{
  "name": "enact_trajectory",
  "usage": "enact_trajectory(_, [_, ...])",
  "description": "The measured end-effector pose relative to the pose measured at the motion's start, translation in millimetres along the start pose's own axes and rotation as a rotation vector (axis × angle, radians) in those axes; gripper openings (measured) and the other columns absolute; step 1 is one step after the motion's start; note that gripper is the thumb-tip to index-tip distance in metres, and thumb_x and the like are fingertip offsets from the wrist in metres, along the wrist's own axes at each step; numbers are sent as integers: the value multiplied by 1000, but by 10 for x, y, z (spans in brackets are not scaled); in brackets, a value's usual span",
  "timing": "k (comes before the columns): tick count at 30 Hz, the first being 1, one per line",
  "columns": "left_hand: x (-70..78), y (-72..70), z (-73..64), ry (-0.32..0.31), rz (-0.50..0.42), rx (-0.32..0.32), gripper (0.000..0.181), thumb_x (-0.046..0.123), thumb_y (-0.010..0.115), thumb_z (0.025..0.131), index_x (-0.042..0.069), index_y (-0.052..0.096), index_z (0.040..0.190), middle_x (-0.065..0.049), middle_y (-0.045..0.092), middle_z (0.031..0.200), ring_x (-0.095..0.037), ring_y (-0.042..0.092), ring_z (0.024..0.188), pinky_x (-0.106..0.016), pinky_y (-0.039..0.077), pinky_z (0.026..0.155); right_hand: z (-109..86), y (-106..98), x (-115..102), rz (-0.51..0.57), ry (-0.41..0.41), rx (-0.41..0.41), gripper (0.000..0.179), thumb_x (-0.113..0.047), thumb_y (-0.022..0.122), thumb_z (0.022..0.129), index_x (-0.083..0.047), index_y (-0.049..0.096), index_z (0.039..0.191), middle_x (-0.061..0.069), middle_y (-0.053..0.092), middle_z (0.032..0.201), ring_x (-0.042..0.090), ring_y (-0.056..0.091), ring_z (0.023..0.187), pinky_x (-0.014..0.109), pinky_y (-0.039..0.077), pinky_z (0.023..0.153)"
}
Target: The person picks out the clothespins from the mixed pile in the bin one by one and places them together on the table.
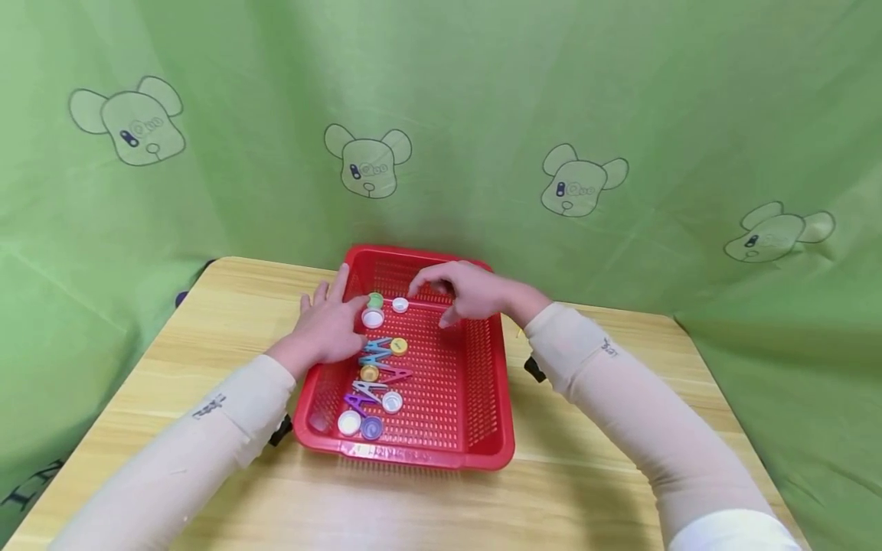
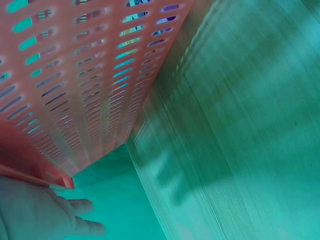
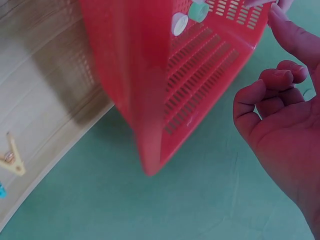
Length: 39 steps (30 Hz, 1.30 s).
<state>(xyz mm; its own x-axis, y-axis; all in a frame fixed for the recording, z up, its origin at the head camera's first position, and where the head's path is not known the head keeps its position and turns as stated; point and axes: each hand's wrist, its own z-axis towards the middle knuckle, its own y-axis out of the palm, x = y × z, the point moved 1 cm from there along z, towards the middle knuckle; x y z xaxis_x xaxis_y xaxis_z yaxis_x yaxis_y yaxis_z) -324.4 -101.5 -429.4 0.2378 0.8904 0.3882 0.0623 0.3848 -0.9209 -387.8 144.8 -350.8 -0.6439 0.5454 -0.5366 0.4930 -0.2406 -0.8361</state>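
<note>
A red plastic basket (image 1: 475, 459) holds bottle caps and clothespins, most of them along its left side. My left hand (image 1: 329, 325) lies over the basket's left rim with fingers spread. Its index finger reaches to a green cap (image 1: 375, 301) and a white cap (image 1: 373, 318); its thumb is close to the blue clothespins (image 1: 374, 352). My right hand (image 1: 472, 291) hovers over the basket's back right part, fingers loosely bent and thumb pointing down, holding nothing. Nearest to its fingertips is a small white cap (image 1: 400, 304). In the right wrist view the palm shows bare.
Nearer the front of the basket lie a pink clothespin (image 1: 396, 374), a purple clothespin (image 1: 358, 402), a purple cap (image 1: 371, 428) and several other caps. A cream-yellow clothespin (image 3: 12, 156) lies on the wooden table (image 1: 606, 490) right of the basket. Behind hangs a green cloth (image 1: 468, 99).
</note>
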Motion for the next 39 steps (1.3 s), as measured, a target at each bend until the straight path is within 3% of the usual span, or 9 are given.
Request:
enact_trajectory(4, [-1,8,16,0,8,2,74,28,75,81,11,49,149,-17,-8,165,-55,11,142,-74,8,107,101,62,-23,14,-3,-17,51,1,81,80,-27,67,120,-6,60,111,21,49,91,32,48,74])
enact_trajectory(12, [-3,19,30,-2,-10,5,75,27,77,80,11,50,149,-17,-8,165,-54,10,143,-73,7,108,246,190,14,51,-1,-57,52,3,79,81,-31,67,119,-7,60,118,18,53,105,30,55,80])
enact_trajectory(18, [-28,14,34,-18,-14,0,75,24,75,81,14,48,150,-15,-8,165,-53,9,143,-72,6,109,367,207,-16,54,-40,-68,53,5,79,81,-31,68,119,-7,61,117,17,54,104,35,54,86])
enact_trajectory(25, [-63,22,41,-22,-21,-6,72,19,72,81,14,49,150,-16,-9,165,-53,10,143,-72,8,109,493,254,-53,33,-60,-84,51,3,80,81,-30,68,118,-9,61,118,15,54,108,27,53,85])
enact_trajectory(32, [-64,35,35,-11,-31,-5,75,14,71,80,14,47,151,-16,-10,165,-54,11,142,-73,10,108,566,384,12,62,-92,-105,51,5,80,79,-26,69,118,0,61,124,17,52,113,33,52,92])
enact_trajectory(36, [-66,40,39,-12,-18,-5,79,13,70,79,12,43,153,-16,-11,165,-54,12,142,-72,11,109,613,466,46,93,-116,-113,50,7,80,78,-21,70,119,-2,61,123,23,53,114,42,51,95])
enact_trajectory(39, [-61,36,40,-10,-11,-5,80,12,70,80,11,40,154,-16,-11,165,-54,13,142,-73,12,108,653,544,91,105,-127,-138,49,5,81,78,-16,70,121,-5,61,122,30,53,117,40,48,98])
